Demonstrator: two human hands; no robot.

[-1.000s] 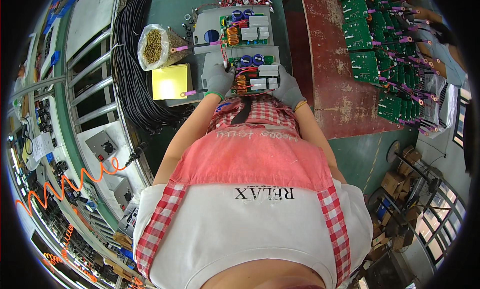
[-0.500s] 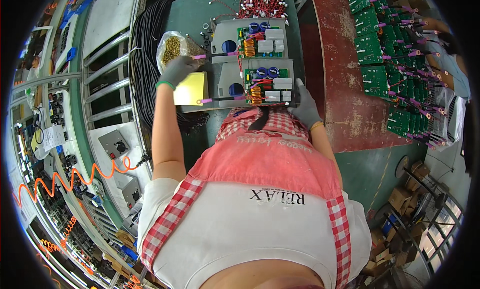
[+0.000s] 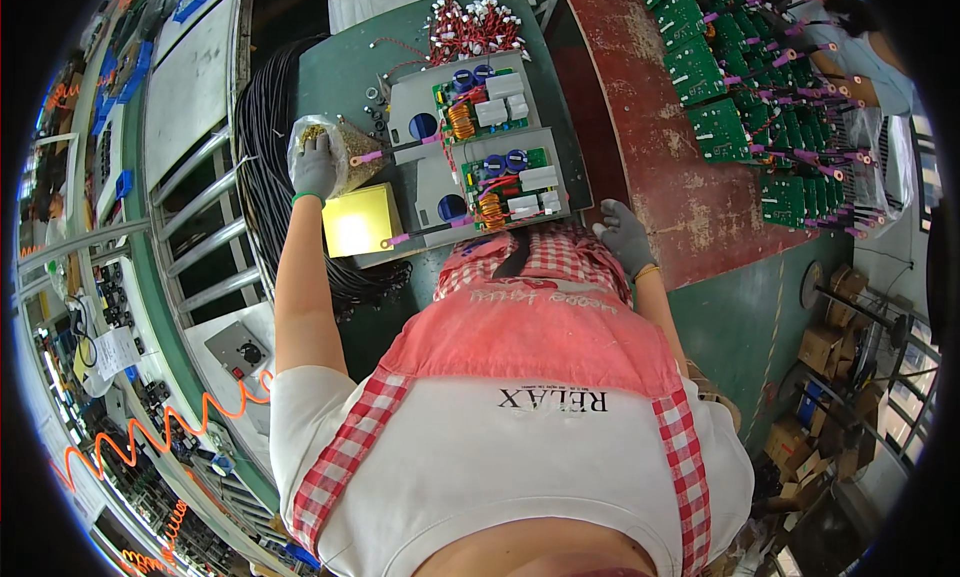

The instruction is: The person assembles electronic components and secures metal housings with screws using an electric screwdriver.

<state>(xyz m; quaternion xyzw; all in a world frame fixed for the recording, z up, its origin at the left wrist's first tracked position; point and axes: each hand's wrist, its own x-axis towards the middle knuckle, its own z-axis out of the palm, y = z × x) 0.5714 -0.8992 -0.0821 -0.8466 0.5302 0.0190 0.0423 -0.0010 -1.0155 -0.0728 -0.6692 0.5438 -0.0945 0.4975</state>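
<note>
My left hand, in a grey glove, reaches into a clear plastic bag of small brass-coloured parts. Its fingers stretch down onto the parts, and the fingertips are partly hidden. My right hand, gloved too, is off the table's right edge with fingers apart and nothing in it. Between the hands lie two grey metal plates, each bearing a circuit board with blue capacitors, a copper coil and white blocks. Black cables with pink-sleeved ring terminals stick out leftward from both.
Beside the bag sits a shiny yellow block. A black cable bundle runs along the table's left side. Red wires with white connectors are heaped at the back. Green boards stand in rows on the red surface, near another person.
My left hand has moved from a ring terminal of the far plate into the bag. My right hand has let go of the near plate's right edge and drawn away.
</note>
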